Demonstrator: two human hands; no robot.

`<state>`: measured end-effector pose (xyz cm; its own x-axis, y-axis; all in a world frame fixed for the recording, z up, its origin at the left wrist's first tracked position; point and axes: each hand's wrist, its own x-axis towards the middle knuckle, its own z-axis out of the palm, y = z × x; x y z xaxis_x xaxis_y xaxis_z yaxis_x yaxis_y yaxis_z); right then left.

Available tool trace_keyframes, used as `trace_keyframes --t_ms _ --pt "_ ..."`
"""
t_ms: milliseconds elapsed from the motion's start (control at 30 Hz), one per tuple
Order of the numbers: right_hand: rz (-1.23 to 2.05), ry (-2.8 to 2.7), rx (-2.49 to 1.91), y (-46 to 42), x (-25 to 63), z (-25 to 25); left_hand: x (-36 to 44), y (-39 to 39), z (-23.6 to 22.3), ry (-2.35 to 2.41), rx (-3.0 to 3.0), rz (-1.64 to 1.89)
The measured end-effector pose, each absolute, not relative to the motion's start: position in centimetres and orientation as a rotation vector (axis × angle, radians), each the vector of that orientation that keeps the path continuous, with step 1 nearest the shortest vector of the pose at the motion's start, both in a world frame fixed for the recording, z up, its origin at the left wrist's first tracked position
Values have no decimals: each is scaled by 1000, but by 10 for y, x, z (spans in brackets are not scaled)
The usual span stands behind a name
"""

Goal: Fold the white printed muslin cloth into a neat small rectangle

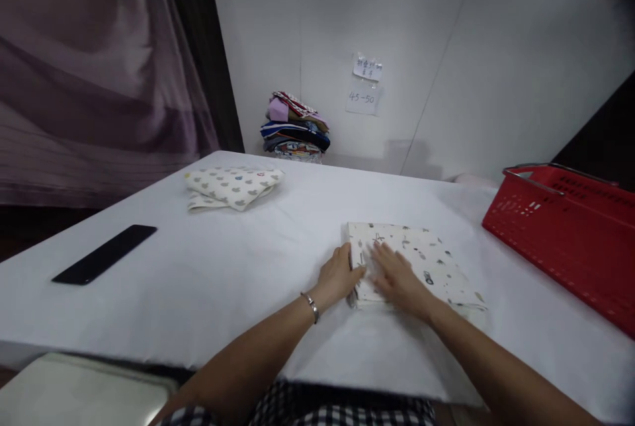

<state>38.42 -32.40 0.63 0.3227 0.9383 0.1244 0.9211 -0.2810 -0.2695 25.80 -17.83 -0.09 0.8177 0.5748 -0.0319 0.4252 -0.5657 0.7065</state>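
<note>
A folded white cloth (421,257) with small grey and dark printed figures lies flat on the white-covered table (238,300), right of centre. At its left edge is my left hand (340,272), thumb on top and fingers along the side, gripping the edge. My right hand (397,277) rests palm down on the cloth's upper face with its fingers stretched out, slightly blurred. A second patterned cloth (233,184), white with grey shapes, sits loosely folded farther back on the left, apart from both hands.
A black phone-like slab (106,254) lies at the table's left. On the right stands a red plastic basket (570,234) with metal handles. Behind the table is a pile of folded fabrics (296,128) against the wall. A pale seat (79,393) is at lower left.
</note>
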Motion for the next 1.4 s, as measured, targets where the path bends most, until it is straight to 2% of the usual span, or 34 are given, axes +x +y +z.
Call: trace_keyframes --t_ms 167,300,467,1200,1400 --pt "47 -1849 -2359 -324 367 -20 270 -144 1 820 2173 228" --pt "22 -1861 -2360 -326 368 -18 296 -110 7 820 2288 358" --pt "33 -1861 -2380 -326 369 -17 320 -88 0 654 2349 325" --pt "-3 -1901 -2369 -325 368 -18 346 -68 -14 629 2263 359" --pt "43 -1891 -2394 -323 365 -9 345 -77 7 587 2244 343"
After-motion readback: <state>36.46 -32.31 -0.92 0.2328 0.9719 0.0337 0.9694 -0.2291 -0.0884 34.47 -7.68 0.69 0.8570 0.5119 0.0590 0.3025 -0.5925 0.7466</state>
